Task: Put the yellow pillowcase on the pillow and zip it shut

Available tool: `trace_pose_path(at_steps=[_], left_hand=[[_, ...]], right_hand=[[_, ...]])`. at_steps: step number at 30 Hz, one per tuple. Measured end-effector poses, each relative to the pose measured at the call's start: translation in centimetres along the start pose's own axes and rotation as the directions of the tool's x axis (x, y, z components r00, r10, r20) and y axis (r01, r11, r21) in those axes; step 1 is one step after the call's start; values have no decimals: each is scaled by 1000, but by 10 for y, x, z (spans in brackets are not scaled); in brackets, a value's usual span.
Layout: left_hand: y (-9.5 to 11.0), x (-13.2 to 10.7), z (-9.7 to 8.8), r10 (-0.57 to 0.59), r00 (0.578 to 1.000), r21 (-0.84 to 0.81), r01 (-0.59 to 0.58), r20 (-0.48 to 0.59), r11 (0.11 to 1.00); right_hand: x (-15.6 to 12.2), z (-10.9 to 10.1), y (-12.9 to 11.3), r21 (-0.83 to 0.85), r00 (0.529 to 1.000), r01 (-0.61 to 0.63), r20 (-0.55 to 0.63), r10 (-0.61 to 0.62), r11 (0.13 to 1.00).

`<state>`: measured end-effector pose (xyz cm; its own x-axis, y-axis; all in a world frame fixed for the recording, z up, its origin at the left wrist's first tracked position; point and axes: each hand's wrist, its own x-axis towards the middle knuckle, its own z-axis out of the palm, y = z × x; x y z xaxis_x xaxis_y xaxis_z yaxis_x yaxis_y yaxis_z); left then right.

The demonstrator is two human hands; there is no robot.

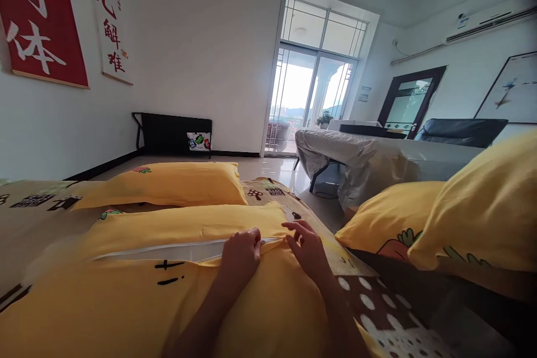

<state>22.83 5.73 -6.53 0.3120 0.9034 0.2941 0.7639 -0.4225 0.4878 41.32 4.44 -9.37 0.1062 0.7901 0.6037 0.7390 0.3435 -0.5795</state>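
Head view: yellow pillow (197, 296) with open zipper (142, 250).
It lies near the right edge of the blanket (369, 296). Left hand (242, 251) pinches the zipper; right hand (308, 247), half bent, is at its end, but I cannot tell if it grips.

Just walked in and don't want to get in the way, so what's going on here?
Someone's left hand is closed on the edge of the long opening in a yellow pillow, and the right hand is at the opening's right end. Left of the hands the opening gapes, showing white inside. The pillow lies on a patterned blanket, with another yellow pillow just beyond.
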Motion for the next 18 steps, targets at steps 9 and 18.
trace_pose_path(at_steps=[9, 18], left_hand=[[-4, -3, 3, -23, 1000, 133, 23, -4, 991], [-7, -5, -11, -98, 995, 205, 100, -19, 974]], right_hand=[[-8, 38, -31, -85, 986, 119, 130, -107, 989], [-6, 38, -27, -81, 991, 48, 130, -37, 996]])
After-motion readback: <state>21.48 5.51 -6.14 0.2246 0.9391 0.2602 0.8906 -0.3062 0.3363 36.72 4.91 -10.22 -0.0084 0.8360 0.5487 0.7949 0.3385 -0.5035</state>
